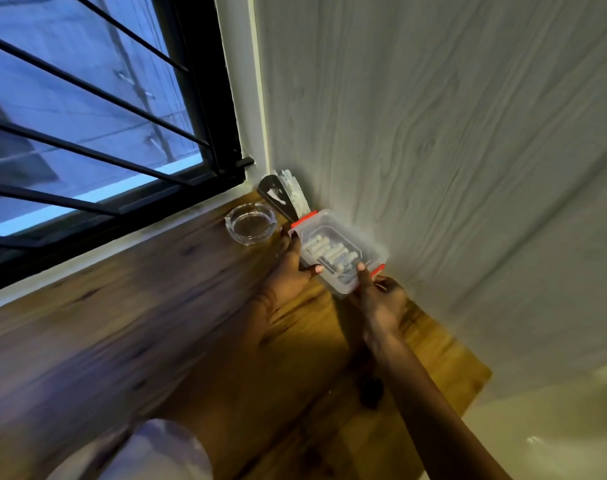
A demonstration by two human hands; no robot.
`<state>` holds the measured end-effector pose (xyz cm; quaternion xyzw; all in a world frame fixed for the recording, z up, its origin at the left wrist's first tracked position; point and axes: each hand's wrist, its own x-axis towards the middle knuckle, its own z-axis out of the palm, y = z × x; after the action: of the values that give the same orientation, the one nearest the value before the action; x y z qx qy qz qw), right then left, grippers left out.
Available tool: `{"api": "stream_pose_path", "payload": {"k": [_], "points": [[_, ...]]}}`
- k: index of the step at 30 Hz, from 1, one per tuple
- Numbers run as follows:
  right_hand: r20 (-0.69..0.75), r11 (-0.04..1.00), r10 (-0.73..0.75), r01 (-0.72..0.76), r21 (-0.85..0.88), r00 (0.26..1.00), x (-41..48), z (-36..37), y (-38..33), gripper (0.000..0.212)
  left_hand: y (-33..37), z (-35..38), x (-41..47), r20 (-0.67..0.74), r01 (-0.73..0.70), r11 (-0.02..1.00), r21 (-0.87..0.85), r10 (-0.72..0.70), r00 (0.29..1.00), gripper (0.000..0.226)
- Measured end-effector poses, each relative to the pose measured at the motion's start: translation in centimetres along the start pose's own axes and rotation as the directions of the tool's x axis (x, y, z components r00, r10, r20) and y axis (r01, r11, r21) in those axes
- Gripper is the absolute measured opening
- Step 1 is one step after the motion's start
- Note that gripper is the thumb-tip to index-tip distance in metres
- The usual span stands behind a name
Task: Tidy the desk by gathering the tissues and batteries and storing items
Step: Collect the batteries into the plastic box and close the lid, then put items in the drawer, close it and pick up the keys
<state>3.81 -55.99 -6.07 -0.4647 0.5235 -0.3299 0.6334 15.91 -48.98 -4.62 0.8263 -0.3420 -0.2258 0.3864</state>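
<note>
A clear plastic box (343,237) with red clips and a closed lid holds several pale batteries (331,252). It sits on the wooden desk (177,306) against the grey wall, near the far corner. My left hand (290,273) grips its left side, thumb on the lid. My right hand (380,301) grips its near end beside a red clip. Behind the box, in the corner, a metal holder (272,199) stands with white tissues (293,190) in it.
A round glass ashtray (251,223) sits just left of the box, near the window sill. A barred window (87,126) runs along the desk's far side. A small dark object (371,393) lies by my right forearm. The desk's right edge (482,386) drops to a pale floor.
</note>
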Motion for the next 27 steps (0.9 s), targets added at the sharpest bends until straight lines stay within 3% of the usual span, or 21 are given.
{"api": "stream_pose_path", "payload": {"k": [4,7,10,18,21,27], "points": [[-0.028,0.998,-0.065,0.065,-0.006,0.998,-0.9,0.2,-0.3,0.045,-0.8,0.1,0.2,-0.027,-0.008,0.997,-0.079,0.006,1.0,0.092],[-0.037,0.984,-0.146,0.141,-0.106,0.989,-2.5,0.7,-1.0,0.056,-3.1,1.9,0.0,-0.123,0.011,0.991,-0.134,-0.028,0.992,0.083],[-0.021,0.941,-0.287,0.278,-0.194,0.958,-4.8,1.1,-1.0,0.058,-0.5,1.7,-4.1,-0.165,-0.032,0.996,-0.082,0.018,0.986,0.072],[0.246,0.84,-0.429,0.484,-0.247,0.869,-17.3,2.8,1.0,0.056,-3.3,-4.1,-17.3,-0.312,-0.079,0.995,0.057,0.093,0.946,0.056],[0.329,0.802,-0.478,0.558,-0.215,0.814,-24.4,3.5,2.3,0.046,-5.8,-7.5,-24.7,-0.395,-0.125,0.991,0.051,0.135,0.909,0.042],[0.484,0.757,-0.522,0.643,-0.115,0.702,-40.3,2.5,6.1,0.037,-11.4,-14.0,-40.9,-0.572,-0.135,0.983,0.127,0.184,0.799,0.045]]}}
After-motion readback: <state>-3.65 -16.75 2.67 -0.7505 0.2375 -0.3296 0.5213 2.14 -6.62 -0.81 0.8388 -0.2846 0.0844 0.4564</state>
